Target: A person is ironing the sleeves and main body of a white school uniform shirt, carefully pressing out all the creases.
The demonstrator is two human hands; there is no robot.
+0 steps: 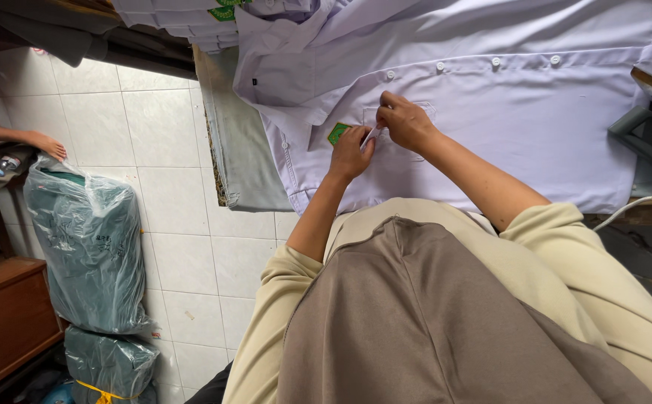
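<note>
2 hands meet on the pale lilac button-front shirt [491, 112] spread flat before you. Your left hand [351, 153] pinches a small white tool [372, 135] beside the green sewn patch [338, 133]; your right hand [407, 123] presses curled fingers onto the cloth. Steady, careful work comes next.

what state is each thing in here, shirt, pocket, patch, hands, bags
shirt: spread flat, buttoned
green patch: lying on the shirt by the left hand
left hand: pinching a thin white tool
right hand: fingers pressed on the pocket outline
plastic bags: closed, stacked on the floor
iron: parked at the right edge
</note>
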